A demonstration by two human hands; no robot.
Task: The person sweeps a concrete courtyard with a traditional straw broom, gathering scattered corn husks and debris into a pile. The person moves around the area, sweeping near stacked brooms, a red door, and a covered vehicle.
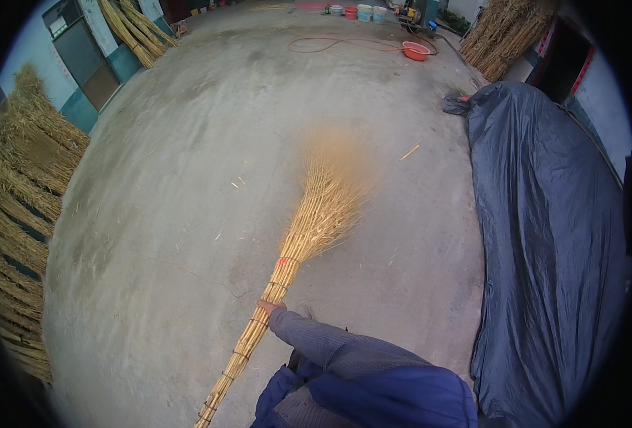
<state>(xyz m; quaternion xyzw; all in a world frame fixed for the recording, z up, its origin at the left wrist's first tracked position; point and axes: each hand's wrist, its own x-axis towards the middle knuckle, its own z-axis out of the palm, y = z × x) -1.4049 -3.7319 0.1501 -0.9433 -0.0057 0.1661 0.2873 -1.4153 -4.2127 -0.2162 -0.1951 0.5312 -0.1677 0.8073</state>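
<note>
A long broom of bundled straw-coloured stalks slants across the middle of the view. Its bushy head points away from me, and the tips are smeared by motion. Dark wire bands and one red tie bind the handle, whose near end runs out at the lower edge. From the lower right, a grey ribbed sleeve leads to my right hand, closed around the handle below the red tie. Some of its fingers are hidden behind the stalks. My left hand is out of sight.
Concrete floor holds a few loose stalk bits. A dark plastic sheet covers a long heap at right. Stalk bundles line the left; others lean on walls. Far back are a red basin, a hose and several buckets.
</note>
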